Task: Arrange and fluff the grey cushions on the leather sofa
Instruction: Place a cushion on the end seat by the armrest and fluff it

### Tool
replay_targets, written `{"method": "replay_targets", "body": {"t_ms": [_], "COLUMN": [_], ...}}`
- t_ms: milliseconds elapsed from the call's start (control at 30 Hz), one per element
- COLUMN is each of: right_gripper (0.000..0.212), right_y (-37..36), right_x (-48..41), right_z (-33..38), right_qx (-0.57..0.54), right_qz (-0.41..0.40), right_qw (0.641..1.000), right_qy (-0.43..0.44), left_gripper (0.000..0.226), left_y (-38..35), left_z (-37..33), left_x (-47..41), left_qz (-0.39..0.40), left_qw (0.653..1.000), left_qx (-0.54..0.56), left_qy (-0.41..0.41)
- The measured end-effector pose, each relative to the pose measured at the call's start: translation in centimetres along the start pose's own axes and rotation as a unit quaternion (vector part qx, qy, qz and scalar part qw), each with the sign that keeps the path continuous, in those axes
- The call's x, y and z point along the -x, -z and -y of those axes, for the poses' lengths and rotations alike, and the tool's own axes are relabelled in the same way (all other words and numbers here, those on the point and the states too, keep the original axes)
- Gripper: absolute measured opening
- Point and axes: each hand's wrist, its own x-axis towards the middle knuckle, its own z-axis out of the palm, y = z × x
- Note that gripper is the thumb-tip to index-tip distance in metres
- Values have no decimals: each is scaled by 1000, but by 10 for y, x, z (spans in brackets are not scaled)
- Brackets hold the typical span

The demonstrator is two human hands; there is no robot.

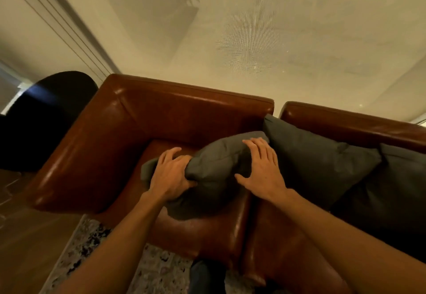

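Observation:
A grey cushion (214,162) lies squashed on the left seat of the brown leather sofa (175,111). My left hand (171,175) grips its left end, fingers curled into the fabric. On the cushion's right side rests my right hand (261,166), flat, with spread fingers pressing down. A second grey cushion (315,162) leans against the backrest just right of my right hand. A third grey cushion (396,192) sits further right, partly cut off by the frame edge.
The sofa's left armrest (76,162) stands close to my left hand. A dark rounded chair (39,118) sits beyond it at the left. A patterned rug (92,252) lies below the sofa front. A pale curtain (230,28) hangs behind the backrest.

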Motion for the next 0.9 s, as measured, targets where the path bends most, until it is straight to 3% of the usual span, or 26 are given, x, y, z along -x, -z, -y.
{"method": "replay_targets", "body": {"t_ms": [100,233,400,567,700,900], "right_gripper": [126,133,125,110,102,107], "right_y": [0,-15,-46,-71,-80,-68], "right_x": [-27,-60,-92,-128,-152,-173], "right_z": [-11,-23,-27,-20,-16,-30], "right_qx": [109,176,154,166,179,159], "right_qz": [112,200,207,133,67,185], "right_qw": [988,963,961,969,964,950], "right_qy": [13,-35,-104,-125,-187,-196], "left_gripper": [79,78,81,108,122,126], "left_y": [-2,-3,-18,-18,-11,-9], "left_z": [3,9,40,82,98,92], "left_x": [-32,-84,-146,-196,-227,-244], "left_qz": [0,14,72,113,91,151], "left_qw": [996,986,980,981,986,979], "left_qx": [-56,-80,-71,-83,-107,-109], "left_qy": [-73,-148,-170,-134,-95,-89]}}
